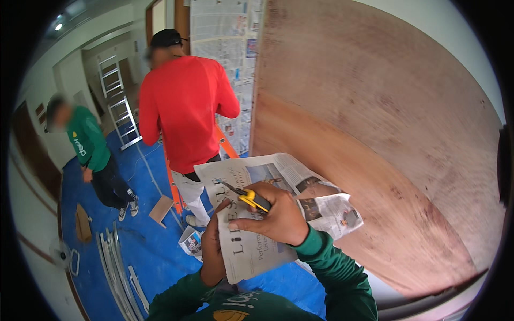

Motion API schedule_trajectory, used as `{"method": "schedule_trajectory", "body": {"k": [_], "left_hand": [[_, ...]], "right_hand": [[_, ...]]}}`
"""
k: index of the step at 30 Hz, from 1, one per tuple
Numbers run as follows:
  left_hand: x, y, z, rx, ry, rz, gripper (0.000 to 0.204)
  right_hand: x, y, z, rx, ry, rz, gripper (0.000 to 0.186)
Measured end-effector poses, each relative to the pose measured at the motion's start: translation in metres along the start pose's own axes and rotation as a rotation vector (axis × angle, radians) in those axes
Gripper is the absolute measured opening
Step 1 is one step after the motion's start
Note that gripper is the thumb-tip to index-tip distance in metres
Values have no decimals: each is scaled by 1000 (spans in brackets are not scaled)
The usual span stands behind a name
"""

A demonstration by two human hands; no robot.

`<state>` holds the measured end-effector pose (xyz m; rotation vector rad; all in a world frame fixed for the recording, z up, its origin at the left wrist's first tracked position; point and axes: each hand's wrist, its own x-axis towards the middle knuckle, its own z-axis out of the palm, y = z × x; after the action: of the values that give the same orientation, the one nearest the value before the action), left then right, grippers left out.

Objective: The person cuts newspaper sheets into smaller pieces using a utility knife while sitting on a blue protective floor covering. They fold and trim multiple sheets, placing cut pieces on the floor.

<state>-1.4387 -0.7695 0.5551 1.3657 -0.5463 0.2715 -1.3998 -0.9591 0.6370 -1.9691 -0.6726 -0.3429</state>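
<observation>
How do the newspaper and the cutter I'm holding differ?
The newspaper is broad, pale and printed; the cutter is much smaller, yellow and black. The newspaper bends and curls, while the cutter looks straight. Both are held up, the newspaper by your left hand, the cutter in your right hand.

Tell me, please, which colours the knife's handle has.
The knife's handle is yellow and black, showing best in the head view.

Both hands (pixel 281 216) hold a newspaper sheet (pixel 247 255), the right also gripping a yellow cutter (pixel 254 199)
</observation>
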Motion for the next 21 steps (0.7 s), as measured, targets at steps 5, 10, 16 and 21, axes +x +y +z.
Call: {"method": "schedule_trajectory", "body": {"k": [5, 10, 16, 21], "left_hand": [[14, -1, -26, 236, 193, 152, 27], [36, 8, -19, 405, 208, 217, 21], [83, 26, -6, 475, 117, 337, 21], [131, 40, 11, 589, 87, 532, 23]], "right_hand": [[4, 0, 6, 68, -89, 73, 54], [7, 6, -2, 159, -33, 56, 49], [11, 3, -30, 268, 18, 204, 39], [25, 5, -59, 347, 147, 191, 46]]}}
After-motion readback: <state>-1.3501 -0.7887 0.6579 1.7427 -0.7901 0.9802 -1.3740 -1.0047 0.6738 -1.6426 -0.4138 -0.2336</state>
